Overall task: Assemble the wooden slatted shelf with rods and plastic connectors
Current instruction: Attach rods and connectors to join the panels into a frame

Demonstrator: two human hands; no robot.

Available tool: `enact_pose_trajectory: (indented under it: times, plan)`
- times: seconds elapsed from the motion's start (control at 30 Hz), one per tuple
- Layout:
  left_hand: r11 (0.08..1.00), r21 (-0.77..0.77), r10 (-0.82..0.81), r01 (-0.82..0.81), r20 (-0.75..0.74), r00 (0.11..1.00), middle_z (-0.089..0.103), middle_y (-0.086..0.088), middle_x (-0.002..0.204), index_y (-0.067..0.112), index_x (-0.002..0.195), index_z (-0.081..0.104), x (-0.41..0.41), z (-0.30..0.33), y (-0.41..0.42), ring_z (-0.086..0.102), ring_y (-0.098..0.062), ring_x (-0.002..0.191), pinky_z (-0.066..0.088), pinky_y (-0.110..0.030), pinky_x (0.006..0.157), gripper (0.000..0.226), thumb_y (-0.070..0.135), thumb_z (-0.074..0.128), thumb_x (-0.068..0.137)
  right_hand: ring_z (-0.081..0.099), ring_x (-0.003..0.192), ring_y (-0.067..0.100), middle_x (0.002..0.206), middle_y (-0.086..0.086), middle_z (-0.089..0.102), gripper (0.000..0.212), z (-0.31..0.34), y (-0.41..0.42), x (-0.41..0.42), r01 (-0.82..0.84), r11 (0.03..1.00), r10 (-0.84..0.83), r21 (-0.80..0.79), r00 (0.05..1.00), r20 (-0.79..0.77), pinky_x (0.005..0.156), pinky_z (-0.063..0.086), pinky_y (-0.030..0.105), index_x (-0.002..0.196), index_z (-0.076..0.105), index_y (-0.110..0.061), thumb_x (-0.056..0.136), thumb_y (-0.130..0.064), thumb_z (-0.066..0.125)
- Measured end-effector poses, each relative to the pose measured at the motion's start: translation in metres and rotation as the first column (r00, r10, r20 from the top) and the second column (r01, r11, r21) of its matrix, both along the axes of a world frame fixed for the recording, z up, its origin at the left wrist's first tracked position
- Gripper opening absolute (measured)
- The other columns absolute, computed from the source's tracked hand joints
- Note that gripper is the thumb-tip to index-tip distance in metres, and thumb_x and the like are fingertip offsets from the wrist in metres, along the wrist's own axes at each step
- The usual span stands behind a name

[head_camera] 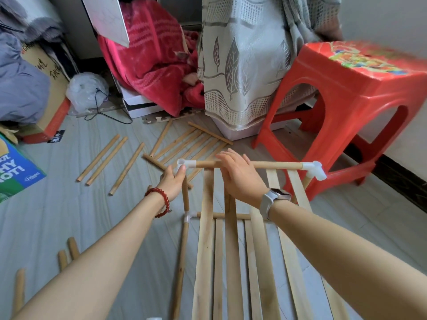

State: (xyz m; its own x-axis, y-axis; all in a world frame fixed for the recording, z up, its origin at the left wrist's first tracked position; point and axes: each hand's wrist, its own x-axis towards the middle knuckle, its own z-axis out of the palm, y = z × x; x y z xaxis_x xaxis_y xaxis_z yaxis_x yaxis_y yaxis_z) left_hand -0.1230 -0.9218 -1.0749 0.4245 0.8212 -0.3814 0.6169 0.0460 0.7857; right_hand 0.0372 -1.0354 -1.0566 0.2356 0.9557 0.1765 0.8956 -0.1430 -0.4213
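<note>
The part-built shelf stands before me, its wooden slats (205,239) running toward me. A top rod (275,165) spans two white plastic connectors, one on the left (186,163) and one on the right (314,170). My left hand (172,181) grips the left connector where an upright rod (185,197) meets it. My right hand (240,175) rests over the top rod near its left end, fingers curled round it. A lower connector (189,215) joins another rod (181,269) below. A second slatted panel (184,144) lies flat on the floor beyond.
Loose rods (104,158) lie on the grey floor to the left, and more rods (69,250) near my left arm. A red plastic stool (346,100) stands at the right. Curtain (242,65), red blanket (152,61) and boxes (13,172) crowd the back and left.
</note>
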Motion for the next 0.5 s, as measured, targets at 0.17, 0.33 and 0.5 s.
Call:
enact_pose_trajectory:
  times: [0.17, 0.33, 0.5]
  plan:
    - [0.995, -0.098, 0.045, -0.035, 0.093, 0.995, 0.045, -0.008, 0.140, 0.012, 0.130, 0.047, -0.062, 0.012, -0.049, 0.053, -0.022, 0.110, 0.042, -0.033, 0.092, 0.038, 0.033, 0.042, 0.099, 0.058, 0.106, 0.027, 0.111, 0.011, 0.064, 0.029, 0.035, -0.102, 0.026, 0.262, 0.962, -0.250, 0.073, 0.959, -0.135, 0.082, 0.039, 0.025, 0.116, 0.061, -0.005, 0.093, -0.002, 0.043]
    - [0.958, -0.284, 0.098, -0.042, 0.184, 0.978, 0.063, -0.010, 0.101, 0.008, 0.107, 0.056, -0.107, 0.030, -0.125, 0.063, -0.024, 0.086, 0.046, -0.038, 0.090, 0.024, 0.025, 0.041, 0.101, 0.059, 0.105, 0.025, 0.107, 0.006, 0.066, 0.028, 0.039, -0.209, 0.034, 0.447, 0.887, -0.461, -0.112, 0.862, -0.209, 0.086, 0.041, 0.029, 0.113, 0.061, -0.008, 0.098, -0.012, 0.038]
    - [0.928, -0.367, 0.140, -0.056, 0.205, 0.969, 0.062, -0.013, 0.081, 0.008, 0.091, 0.057, -0.115, 0.023, -0.183, 0.061, -0.025, 0.068, 0.046, -0.034, 0.068, 0.028, 0.029, 0.040, 0.100, 0.060, 0.088, 0.025, 0.091, 0.005, 0.066, 0.031, 0.010, -0.285, 0.018, 0.628, 0.738, -0.639, -0.245, 0.536, -0.552, 0.080, 0.047, 0.036, 0.113, 0.056, -0.005, 0.101, -0.019, 0.031]
